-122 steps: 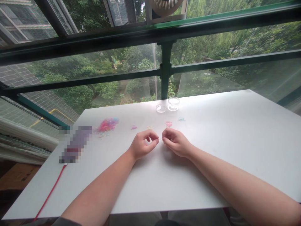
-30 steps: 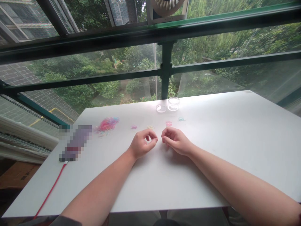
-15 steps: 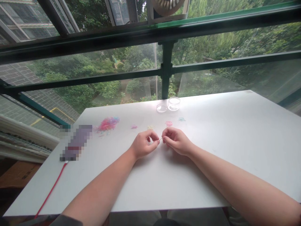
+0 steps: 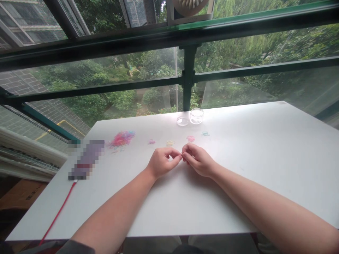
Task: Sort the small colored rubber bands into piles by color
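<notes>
My left hand [image 4: 164, 163] is closed in a pinch, thumb and forefinger pressed together. Its fingertips meet those of my right hand [image 4: 200, 160], which is also closed, with its fingers curled. Whatever they pinch is hidden or too small to name. Just beyond the hands lie small clusters of thin coloured strands or bands: a purple cluster [image 4: 151, 141], a yellow cluster [image 4: 170, 143], a pink cluster [image 4: 190, 138] and a teal cluster [image 4: 205, 133]. Farther left is a larger mixed pile [image 4: 122, 139] of pink, red and blue ones.
A clear round container [image 4: 196, 116] stands at the white table's [image 4: 225, 208] far edge, beside a clear round lid [image 4: 182, 121]. At left lies a blurred-out flat object [image 4: 88, 157] with a red cable [image 4: 59, 209]. Behind the table runs a green window frame [image 4: 188, 77].
My left hand has shifted slightly right, closing the small gap between my fingertips. A tiny pale thing visible between them earlier is now hidden.
</notes>
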Action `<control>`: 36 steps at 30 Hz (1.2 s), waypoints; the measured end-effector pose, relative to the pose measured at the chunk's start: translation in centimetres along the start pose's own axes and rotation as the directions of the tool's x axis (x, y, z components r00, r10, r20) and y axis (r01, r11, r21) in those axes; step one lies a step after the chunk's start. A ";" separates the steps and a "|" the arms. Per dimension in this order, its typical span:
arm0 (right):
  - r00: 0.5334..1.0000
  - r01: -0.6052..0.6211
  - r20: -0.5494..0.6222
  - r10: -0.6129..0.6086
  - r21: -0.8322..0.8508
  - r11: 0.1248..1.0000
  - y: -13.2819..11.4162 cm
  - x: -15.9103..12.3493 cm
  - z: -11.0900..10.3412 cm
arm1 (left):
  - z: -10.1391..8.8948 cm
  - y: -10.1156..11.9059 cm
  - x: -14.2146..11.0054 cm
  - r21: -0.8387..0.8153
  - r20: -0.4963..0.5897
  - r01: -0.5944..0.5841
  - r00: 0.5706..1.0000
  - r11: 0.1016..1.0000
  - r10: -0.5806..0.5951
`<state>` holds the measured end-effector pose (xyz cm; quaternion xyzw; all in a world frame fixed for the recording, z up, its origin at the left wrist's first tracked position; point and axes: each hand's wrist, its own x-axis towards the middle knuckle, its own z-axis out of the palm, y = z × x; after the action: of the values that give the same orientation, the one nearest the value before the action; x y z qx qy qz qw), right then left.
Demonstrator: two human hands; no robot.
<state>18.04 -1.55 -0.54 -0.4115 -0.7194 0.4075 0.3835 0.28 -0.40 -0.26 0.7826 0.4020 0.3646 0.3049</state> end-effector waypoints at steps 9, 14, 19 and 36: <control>0.999 0.051 0.017 -0.051 -0.003 0.999 0.2 -0.1 -0.1 | -0.1 -0.2 0.0 -0.021 0.028 0.003 1.000 1.000 -0.003; 0.998 0.056 0.023 -0.056 -0.001 0.998 0.3 -0.1 -0.2 | -0.3 -0.2 0.0 -0.013 0.042 0.009 0.999 1.000 -0.008; 0.999 0.017 0.030 -0.017 0.006 1.000 0.1 0.0 -0.2 | -0.3 -0.3 -0.1 -0.005 0.047 0.011 0.999 1.000 -0.011; 0.999 -0.024 0.045 0.029 -0.107 0.994 0.4 0.0 -0.1 | -0.5 -0.1 0.0 0.008 0.049 0.000 0.999 1.000 -0.001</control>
<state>18.23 -1.36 -0.88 -0.4314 -0.7433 0.3830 0.3387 -0.13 -0.28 -0.09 0.7925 0.3960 0.3434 0.3117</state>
